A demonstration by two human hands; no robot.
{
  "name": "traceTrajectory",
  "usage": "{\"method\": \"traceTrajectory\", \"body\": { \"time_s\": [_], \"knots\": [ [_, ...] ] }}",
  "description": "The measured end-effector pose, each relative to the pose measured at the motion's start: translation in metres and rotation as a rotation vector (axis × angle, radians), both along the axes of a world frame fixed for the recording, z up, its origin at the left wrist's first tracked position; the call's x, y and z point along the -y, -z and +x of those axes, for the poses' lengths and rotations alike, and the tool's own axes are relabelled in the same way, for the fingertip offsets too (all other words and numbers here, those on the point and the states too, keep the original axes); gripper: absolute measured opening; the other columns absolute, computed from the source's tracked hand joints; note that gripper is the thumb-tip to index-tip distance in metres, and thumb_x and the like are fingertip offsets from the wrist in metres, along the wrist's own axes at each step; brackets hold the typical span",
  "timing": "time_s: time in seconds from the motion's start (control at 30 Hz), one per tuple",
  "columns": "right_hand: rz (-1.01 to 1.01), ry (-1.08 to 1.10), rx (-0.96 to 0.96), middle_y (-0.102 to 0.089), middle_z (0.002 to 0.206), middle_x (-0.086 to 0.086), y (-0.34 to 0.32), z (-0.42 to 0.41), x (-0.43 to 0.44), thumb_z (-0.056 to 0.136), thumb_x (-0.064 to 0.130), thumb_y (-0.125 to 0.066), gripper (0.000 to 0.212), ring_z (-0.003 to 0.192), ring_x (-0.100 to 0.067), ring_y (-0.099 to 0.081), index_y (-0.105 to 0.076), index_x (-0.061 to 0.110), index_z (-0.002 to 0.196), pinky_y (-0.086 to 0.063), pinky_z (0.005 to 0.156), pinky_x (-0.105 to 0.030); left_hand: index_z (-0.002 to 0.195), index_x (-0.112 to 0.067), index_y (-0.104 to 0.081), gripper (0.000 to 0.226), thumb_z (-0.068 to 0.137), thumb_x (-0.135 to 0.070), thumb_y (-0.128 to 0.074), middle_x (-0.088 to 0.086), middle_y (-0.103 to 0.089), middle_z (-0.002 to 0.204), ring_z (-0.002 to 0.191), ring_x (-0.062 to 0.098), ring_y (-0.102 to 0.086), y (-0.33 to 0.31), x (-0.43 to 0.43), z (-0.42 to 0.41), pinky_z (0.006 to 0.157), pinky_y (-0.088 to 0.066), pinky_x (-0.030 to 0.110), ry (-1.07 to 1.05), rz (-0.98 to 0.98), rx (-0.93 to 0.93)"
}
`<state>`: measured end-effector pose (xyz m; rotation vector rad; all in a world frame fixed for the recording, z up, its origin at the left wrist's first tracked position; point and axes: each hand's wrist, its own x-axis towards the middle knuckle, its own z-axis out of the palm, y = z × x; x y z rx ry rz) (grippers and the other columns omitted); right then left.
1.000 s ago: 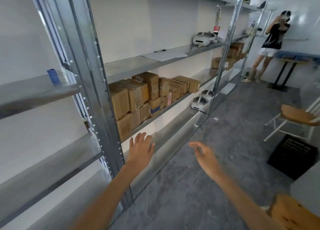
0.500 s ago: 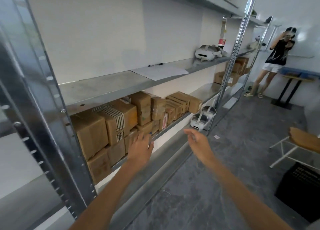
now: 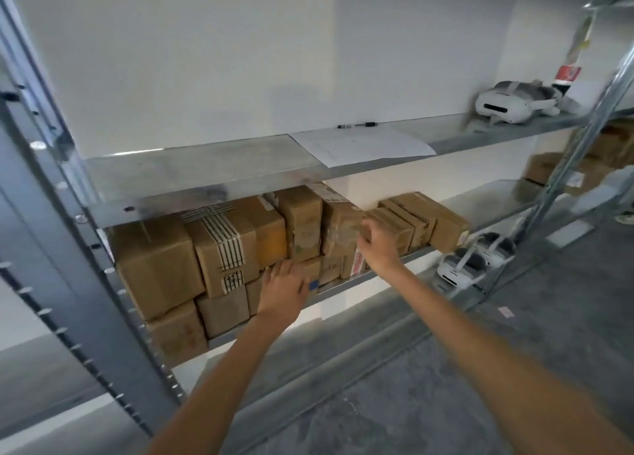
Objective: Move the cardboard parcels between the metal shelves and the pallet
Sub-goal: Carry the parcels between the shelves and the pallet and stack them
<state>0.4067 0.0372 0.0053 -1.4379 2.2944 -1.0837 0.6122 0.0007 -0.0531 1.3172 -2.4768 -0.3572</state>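
Observation:
Several brown cardboard parcels are stacked in two layers on a middle level of the metal shelves. My left hand reaches with straight fingers to the front of a small lower parcel and holds nothing. Farther right, my right hand reaches to the front of the parcels, fingers slightly bent beside a taped parcel; whether it touches one is unclear. More low parcels lie to its right. No pallet is in view.
A grey upright post stands at the left and another upright post at the right. The shelf above carries a paper sheet, a pen and a white headset. Another white headset lies on a lower shelf. Grey floor lies below.
I have moved closer to the shelf; the parcels fill more of the view. Both hands have advanced from open air to the parcel fronts. The person at the far right is out of view.

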Motion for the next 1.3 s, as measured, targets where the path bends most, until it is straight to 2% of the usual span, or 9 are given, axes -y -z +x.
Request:
{"method": "traceTrajectory", "body": {
  "time_s": [0.1,0.2,0.33,0.47,0.63,0.83,0.97,1.1,1.3],
  "knots": [
    [0.092,-0.043,-0.074,-0.053,0.126,-0.005,0.001,-0.024,0.035,0.091,0.046,-0.053,0.056,0.11,-0.026,-0.057,-0.036,0.021,0.137,-0.049,0.093,-0.052,0.126,-0.016,-0.05,0.031,0.1,-0.027,-0.036,0.006,-0.046,0.136,0.128,0.025,-0.037,0.002,-0.002,-0.026,0.111,-0.024,0.038,-0.083,0.018,-0.023],
    [0.177,-0.069,-0.114,-0.038,0.141,-0.012,0.003,-0.04,0.068,0.079,0.071,-0.048,0.077,0.126,-0.036,-0.043,-0.03,0.025,0.137,-0.044,0.096,-0.058,0.131,-0.018,-0.047,0.033,0.101,-0.028,-0.036,0.003,-0.044,0.137,0.129,0.022,-0.036,0.005,-0.01,-0.04,0.112,-0.023,0.038,-0.154,0.036,-0.035],
    [0.256,-0.124,-0.081,-0.03,0.146,-0.015,0.006,-0.05,0.105,0.071,0.078,-0.052,0.091,0.132,-0.042,-0.034,-0.027,0.025,0.14,-0.038,0.102,-0.057,0.13,-0.02,-0.049,0.034,0.1,-0.029,-0.036,0.001,-0.047,0.134,0.132,0.024,-0.036,0.018,-0.015,-0.052,0.112,-0.027,0.043,-0.301,0.081,-0.045],
    [0.288,-0.157,0.043,-0.046,0.129,-0.012,0.005,-0.063,0.125,0.071,0.066,-0.062,0.078,0.116,-0.035,-0.049,-0.036,0.026,0.133,-0.048,0.09,-0.045,0.136,-0.019,-0.045,0.038,0.101,-0.031,-0.037,0.001,-0.046,0.14,0.132,0.022,-0.038,0.024,-0.026,-0.06,0.112,-0.028,0.04,-0.381,0.119,-0.034],
    [0.159,-0.164,0.292,-0.058,0.11,-0.001,0.001,-0.081,0.107,0.078,0.055,-0.061,0.06,0.091,-0.026,-0.062,-0.041,0.024,0.125,-0.053,0.069,-0.03,0.131,-0.018,-0.05,0.033,0.1,-0.027,-0.041,0.001,-0.05,0.134,0.125,0.023,-0.045,0.015,-0.036,-0.066,0.109,-0.033,0.039,-0.402,0.056,-0.086],
    [-0.061,-0.102,0.582,-0.061,0.103,0.0,0.007,-0.098,0.063,0.083,0.03,-0.063,0.038,0.098,-0.021,-0.059,-0.053,0.014,0.116,-0.048,0.07,-0.028,0.123,-0.017,-0.052,0.026,0.099,-0.023,-0.043,0.003,-0.053,0.126,0.119,0.023,-0.048,-0.004,-0.046,-0.083,0.103,-0.041,0.043,-0.378,0.01,-0.16],
    [-0.094,-0.064,0.702,-0.057,0.089,0.009,0.012,-0.108,0.019,0.084,0.033,-0.062,0.022,0.092,-0.019,-0.057,-0.055,0.024,0.103,-0.054,0.086,-0.045,0.125,-0.019,-0.052,0.028,0.1,-0.025,-0.043,0.003,-0.053,0.126,0.117,0.023,-0.048,-0.011,-0.065,-0.094,0.1,-0.043,0.041,-0.364,0.026,-0.248],
    [-0.01,-0.048,0.844,-0.054,0.121,-0.002,0.017,-0.115,-0.039,0.085,0.04,-0.059,0.036,0.11,-0.027,-0.053,-0.052,0.026,0.117,-0.056,0.077,-0.041,0.129,-0.02,-0.051,0.031,0.1,-0.026,-0.045,0.0,-0.05,0.131,0.12,0.02,-0.048,-0.009,-0.09,-0.108,0.102,-0.043,0.04,-0.362,0.092,-0.395],
    [0.104,-0.018,0.995,-0.05,0.121,-0.006,0.037,-0.131,-0.127,0.091,0.041,-0.05,0.028,0.114,-0.03,-0.049,-0.048,0.026,0.114,-0.057,0.076,-0.047,0.133,-0.026,-0.046,0.042,0.093,-0.032,-0.06,0.001,-0.035,0.144,0.129,0.015,-0.038,-0.012,-0.141,-0.141,0.102,-0.032,0.023,-0.314,0.243,-0.701]
  ]
}}
